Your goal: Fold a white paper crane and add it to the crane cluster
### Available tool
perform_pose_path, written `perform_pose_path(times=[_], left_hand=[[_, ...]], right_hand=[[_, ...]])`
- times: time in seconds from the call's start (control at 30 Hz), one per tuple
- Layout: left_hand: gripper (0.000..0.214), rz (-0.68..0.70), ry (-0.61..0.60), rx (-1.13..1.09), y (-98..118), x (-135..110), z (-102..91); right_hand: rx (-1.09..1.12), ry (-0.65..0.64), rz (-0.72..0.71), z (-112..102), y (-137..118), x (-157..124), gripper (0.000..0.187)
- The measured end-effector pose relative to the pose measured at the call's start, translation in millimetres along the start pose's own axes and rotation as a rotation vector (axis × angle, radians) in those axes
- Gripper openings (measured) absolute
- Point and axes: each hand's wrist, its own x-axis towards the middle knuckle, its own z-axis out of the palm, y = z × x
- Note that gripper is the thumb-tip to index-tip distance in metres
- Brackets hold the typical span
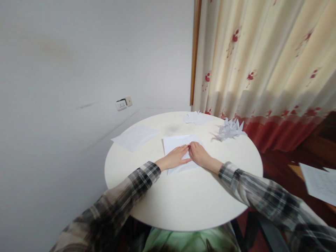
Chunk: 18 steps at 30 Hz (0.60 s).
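Note:
A white sheet of paper [173, 141] lies on the round white table in front of me, partly covered by both hands. My left hand [176, 158] rests flat on the sheet with its fingers stretched out and the thumb apart. Against its fingertips, my right hand [198, 153] is closed, its fingers curled down at the right part of the paper. The spot under those curled fingers is hidden, though they appear to grip the sheet.
The white table [183, 203] also bears a loose sheet [135, 137] at the left, flat paper pieces [198, 118] at the back and a pile of folded paper shapes [230, 129] at the right. A wall borders the left side; a curtain [249, 63] hangs behind.

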Motion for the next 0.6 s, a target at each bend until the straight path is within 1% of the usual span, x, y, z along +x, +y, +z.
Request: perform_pose_path(times=[0.17,0.3,0.6], left_hand=[[0.071,-0.023,-0.074,-0.03,-2,-4,-2.6],[0.078,-0.032,-0.112,-0.053,-8,-10,-5.5],[0.091,-0.033,-0.151,-0.165,-24,-19,-7.2]], right_hand=[[0.102,0.039,-0.027,14,11,1,0.02],[0.097,0.035,-0.014,18,16,0,0.022],[0.069,0.026,-0.008,23,22,-2,0.026]])
